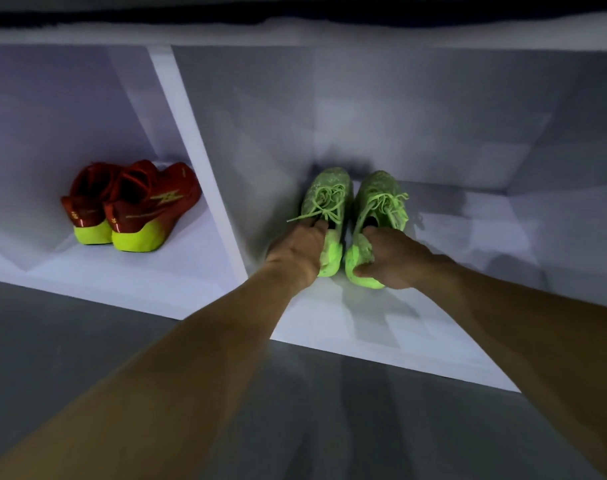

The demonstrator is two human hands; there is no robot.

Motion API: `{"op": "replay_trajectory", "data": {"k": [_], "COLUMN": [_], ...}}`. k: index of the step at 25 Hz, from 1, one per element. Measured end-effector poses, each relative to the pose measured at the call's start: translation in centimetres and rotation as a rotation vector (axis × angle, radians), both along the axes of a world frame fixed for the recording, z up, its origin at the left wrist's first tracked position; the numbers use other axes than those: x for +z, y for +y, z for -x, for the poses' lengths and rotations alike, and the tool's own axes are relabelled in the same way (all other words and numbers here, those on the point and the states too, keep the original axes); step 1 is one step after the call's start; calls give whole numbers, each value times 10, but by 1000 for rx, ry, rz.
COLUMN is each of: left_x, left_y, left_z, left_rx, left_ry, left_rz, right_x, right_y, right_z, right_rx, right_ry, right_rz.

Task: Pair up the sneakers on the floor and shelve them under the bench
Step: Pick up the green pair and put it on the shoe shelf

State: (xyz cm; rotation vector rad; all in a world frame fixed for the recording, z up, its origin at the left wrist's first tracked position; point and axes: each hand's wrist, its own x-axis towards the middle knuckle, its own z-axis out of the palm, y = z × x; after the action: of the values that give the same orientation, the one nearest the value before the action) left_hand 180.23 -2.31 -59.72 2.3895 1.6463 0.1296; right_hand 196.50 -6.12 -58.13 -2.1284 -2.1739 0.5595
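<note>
Two green sneakers stand side by side, toes to the back, in the right compartment under the white bench. My left hand grips the heel of the left green sneaker. My right hand grips the heel of the right green sneaker. Both shoes rest on the compartment floor. A pair of red sneakers with yellow-green soles sits together in the left compartment, heels facing me.
A white divider panel separates the two compartments. Grey floor lies in front of the bench. The right compartment has free room to the right of the green pair.
</note>
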Motion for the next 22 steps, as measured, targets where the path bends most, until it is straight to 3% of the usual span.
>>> {"op": "replay_trajectory", "data": {"k": [6,10,15,22], "left_x": [53,116,248,456], "left_y": [-76,-148,-251,-365], "left_z": [26,42,60,104], "left_rx": [8,-1,-25,22], "left_ry": [75,92,229,173], "left_rz": [178,312,494,619], "right_x": [48,107,234,434], "right_y": [-71,-139,-245,-367], "right_z": [13,28,48,69], "right_rx": [-66,-67,-63,-58], "right_ry": [-1,36,95,143], "right_rz": [25,207,418,548]}}
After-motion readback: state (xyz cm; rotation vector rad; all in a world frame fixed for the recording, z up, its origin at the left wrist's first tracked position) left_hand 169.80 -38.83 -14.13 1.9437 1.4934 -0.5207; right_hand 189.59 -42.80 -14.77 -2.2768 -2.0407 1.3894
